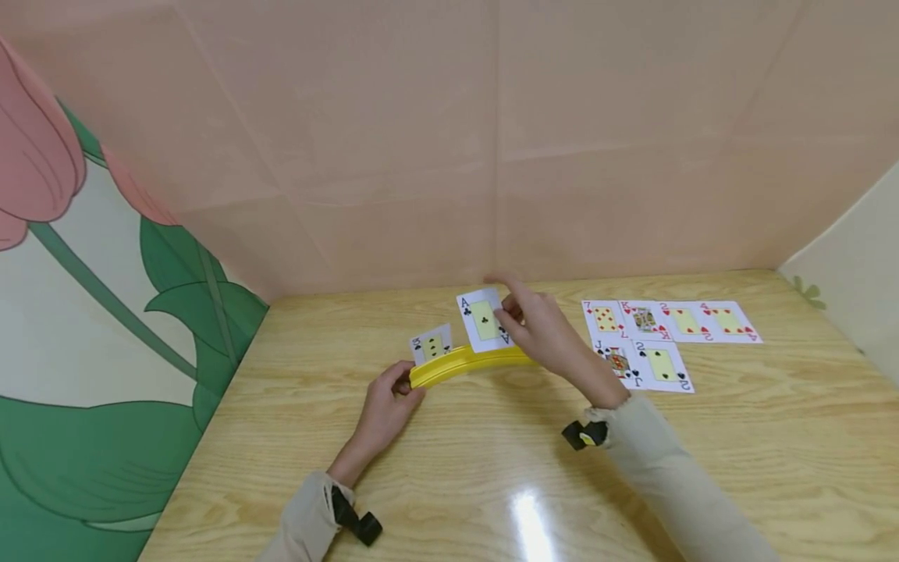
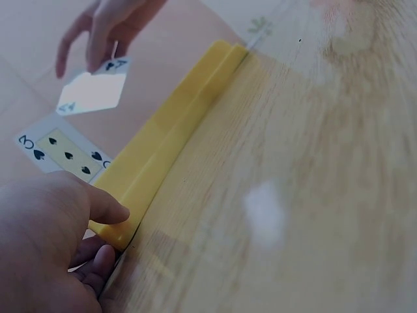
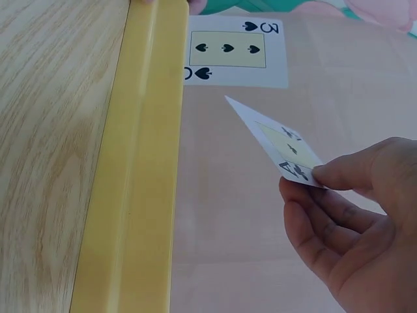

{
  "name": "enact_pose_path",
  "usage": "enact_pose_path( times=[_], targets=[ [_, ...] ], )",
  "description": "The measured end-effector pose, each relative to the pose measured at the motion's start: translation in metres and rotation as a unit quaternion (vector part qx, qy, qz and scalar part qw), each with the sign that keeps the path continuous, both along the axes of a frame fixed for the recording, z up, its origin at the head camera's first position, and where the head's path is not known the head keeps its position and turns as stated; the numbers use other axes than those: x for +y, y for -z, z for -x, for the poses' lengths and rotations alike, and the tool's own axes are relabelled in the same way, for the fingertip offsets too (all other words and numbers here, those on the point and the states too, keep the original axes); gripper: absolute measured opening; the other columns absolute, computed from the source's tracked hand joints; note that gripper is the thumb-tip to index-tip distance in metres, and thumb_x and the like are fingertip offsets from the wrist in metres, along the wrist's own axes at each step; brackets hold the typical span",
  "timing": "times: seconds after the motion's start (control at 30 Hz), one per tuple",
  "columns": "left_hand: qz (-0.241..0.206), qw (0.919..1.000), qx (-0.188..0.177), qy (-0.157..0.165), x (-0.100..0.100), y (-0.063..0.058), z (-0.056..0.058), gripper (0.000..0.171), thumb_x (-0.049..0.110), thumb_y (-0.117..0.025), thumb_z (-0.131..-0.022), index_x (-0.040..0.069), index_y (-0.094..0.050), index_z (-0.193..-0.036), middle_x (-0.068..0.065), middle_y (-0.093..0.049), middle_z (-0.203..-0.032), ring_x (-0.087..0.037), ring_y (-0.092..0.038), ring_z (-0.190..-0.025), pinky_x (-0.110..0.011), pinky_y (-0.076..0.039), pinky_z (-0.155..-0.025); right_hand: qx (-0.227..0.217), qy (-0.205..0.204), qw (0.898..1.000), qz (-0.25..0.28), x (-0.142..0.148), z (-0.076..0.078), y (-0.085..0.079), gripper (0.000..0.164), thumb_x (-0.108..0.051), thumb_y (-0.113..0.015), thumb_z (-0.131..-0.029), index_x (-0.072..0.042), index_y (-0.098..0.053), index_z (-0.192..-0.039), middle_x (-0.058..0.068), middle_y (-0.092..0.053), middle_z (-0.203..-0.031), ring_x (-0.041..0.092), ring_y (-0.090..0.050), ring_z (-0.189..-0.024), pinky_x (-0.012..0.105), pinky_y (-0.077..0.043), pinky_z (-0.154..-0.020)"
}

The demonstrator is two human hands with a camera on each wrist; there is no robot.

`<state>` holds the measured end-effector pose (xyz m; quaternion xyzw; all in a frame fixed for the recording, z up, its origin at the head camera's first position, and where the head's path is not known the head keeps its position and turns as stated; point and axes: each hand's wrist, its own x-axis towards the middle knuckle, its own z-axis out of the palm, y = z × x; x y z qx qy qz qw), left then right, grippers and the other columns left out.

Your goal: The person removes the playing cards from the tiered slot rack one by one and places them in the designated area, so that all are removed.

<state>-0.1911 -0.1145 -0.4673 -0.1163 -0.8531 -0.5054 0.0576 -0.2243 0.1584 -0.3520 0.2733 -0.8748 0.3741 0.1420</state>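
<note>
A curved yellow card holder (image 1: 467, 361) stands on the wooden table. My left hand (image 1: 385, 402) grips its left end, thumb on the near side and other fingers around the end. The three of spades (image 2: 68, 153) stands upright in the holder, close to that hand. Above the holder's middle, my right hand (image 1: 544, 328) pinches the ace of clubs (image 1: 483, 320) by one edge between thumb and fingers. In the right wrist view the ace (image 3: 287, 147) is tilted and apart from the yellow holder (image 3: 133, 163).
Face-up cards lie in two rows at the right: a seven of diamonds (image 1: 604, 318), a king (image 1: 643, 320) and other red cards behind, a jack (image 1: 618, 363) and the two of spades (image 1: 660, 364) in front. A pink-beige backdrop (image 1: 393, 156) rises behind the table (image 1: 449, 484).
</note>
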Motion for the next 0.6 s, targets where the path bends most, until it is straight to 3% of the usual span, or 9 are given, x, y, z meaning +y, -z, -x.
enact_pose_path(
  times=[0.3, 0.6],
  targets=[
    [0.000, 1.0000, 0.003, -0.001, 0.000, 0.001, 0.001, 0.030, 0.001, -0.072, -0.086, 0.010, -0.068, -0.114, -0.003, -0.067, -0.101, -0.015, -0.056, -0.082, -0.025, -0.048, -0.073, 0.013, 0.001, 1.000, 0.015, 0.000, -0.009, 0.001, 0.016, -0.001, -0.060, -0.096, -0.005, -0.066, -0.111, 0.005, -0.068, -0.083, 0.012, -0.059, -0.068, 0.028, -0.051, -0.060],
    [0.000, 1.0000, 0.007, 0.002, -0.001, 0.002, 0.001, 0.031, 0.001, -0.072, -0.086, 0.010, -0.068, -0.115, -0.003, -0.066, -0.100, -0.015, -0.056, -0.081, -0.025, -0.048, -0.073, 0.021, 0.009, 1.000, 0.016, 0.013, -0.021, 0.002, 0.014, 0.000, -0.062, -0.095, -0.006, -0.069, -0.105, 0.004, -0.071, -0.094, 0.013, -0.063, -0.077, 0.029, -0.054, -0.065]
  ],
)
